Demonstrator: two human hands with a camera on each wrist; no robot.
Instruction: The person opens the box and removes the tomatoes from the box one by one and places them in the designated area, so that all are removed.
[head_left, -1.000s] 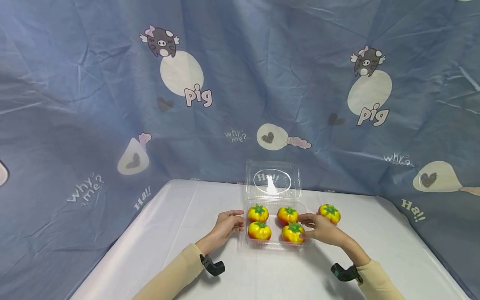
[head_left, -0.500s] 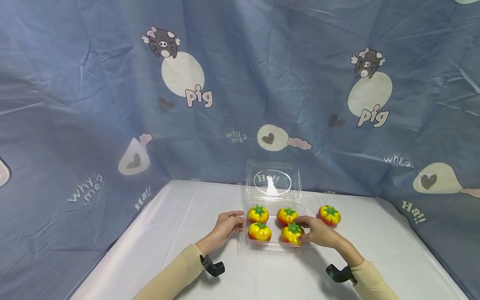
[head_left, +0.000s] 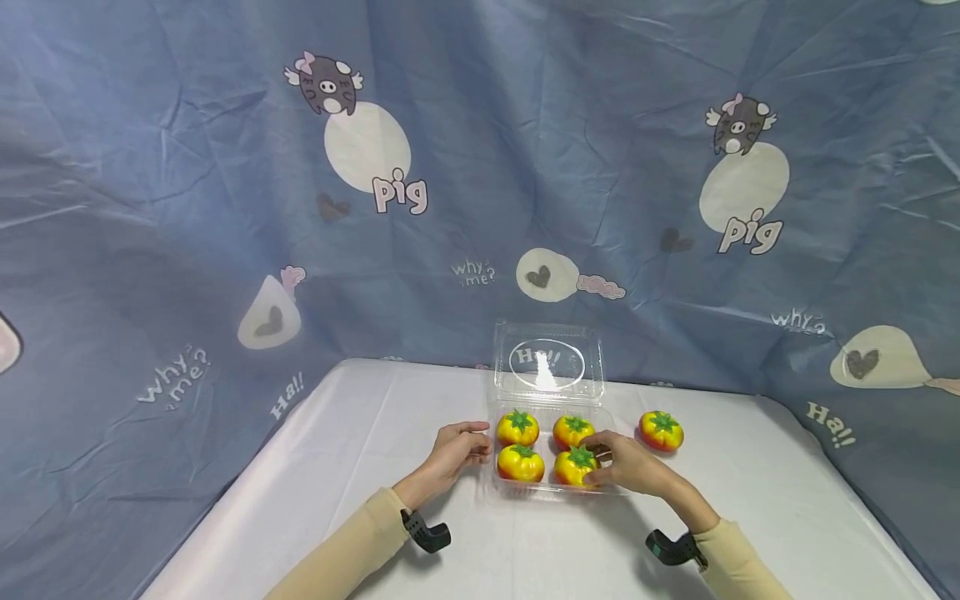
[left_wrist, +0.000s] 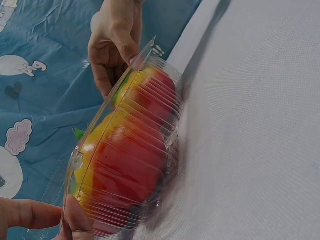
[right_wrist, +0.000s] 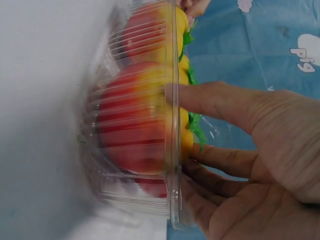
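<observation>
A clear plastic clamshell box (head_left: 543, 486) sits on the table with its lid (head_left: 498, 387) raised at the back. Inside are yellow-red tomatoes with green leafy tops: two on the left, a back right one (head_left: 567, 427) and a front right one (head_left: 570, 469). My right hand (head_left: 636, 467) holds the front right tomato, thumb at its near side and fingers behind; in the right wrist view that tomato (right_wrist: 135, 120) shows through the ribbed wall. My left hand (head_left: 448, 457) pinches the box's left rim between thumb (left_wrist: 79, 217) and fingers.
One more tomato (head_left: 661, 432) lies outside the box, to its right, on the white table (head_left: 420, 400). A blue cloth (head_left: 465, 150) printed with pigs hangs behind the table.
My right hand has moved a little to the left, and the front right tomato has shifted left inside the box with it. The left hand stays on the rim.
</observation>
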